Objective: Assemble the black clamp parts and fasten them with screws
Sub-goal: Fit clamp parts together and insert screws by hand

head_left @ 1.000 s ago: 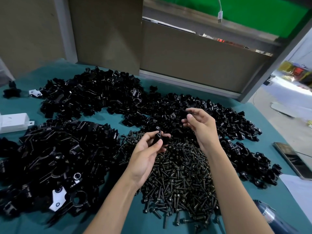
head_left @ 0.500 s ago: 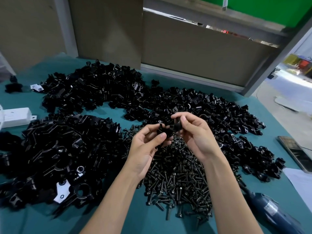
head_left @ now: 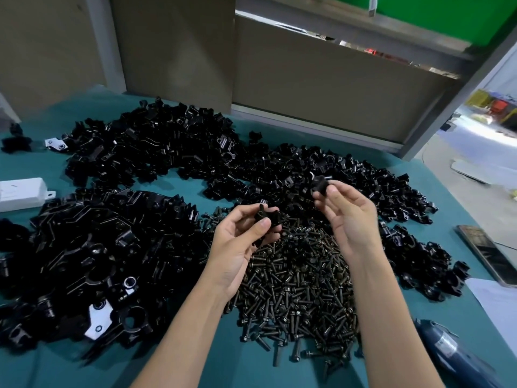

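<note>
My left hand (head_left: pixel 243 242) pinches a small black clamp part (head_left: pixel 265 218) between thumb and fingers above the near pile of dark screws (head_left: pixel 299 281). My right hand (head_left: pixel 347 211) holds another small black clamp piece (head_left: pixel 320 186) at its fingertips, raised a little higher and to the right. The two held pieces are apart. Heaps of black clamp parts lie on the teal table: a far pile (head_left: pixel 151 147), a right pile (head_left: pixel 363 191) and a pile of larger brackets (head_left: pixel 84 247) at the left.
A white box (head_left: pixel 22 193) sits at the left table edge. A dark blue power screwdriver (head_left: pixel 453 357) lies at the near right, with a phone (head_left: pixel 486 253) and white paper (head_left: pixel 500 301) beyond it. A board wall (head_left: pixel 307 79) stands behind the table (head_left: pixel 251 362).
Half a second ago the two hands met with the parts together over the screws. Now my right hand has drawn away up and to the right with its piece.
</note>
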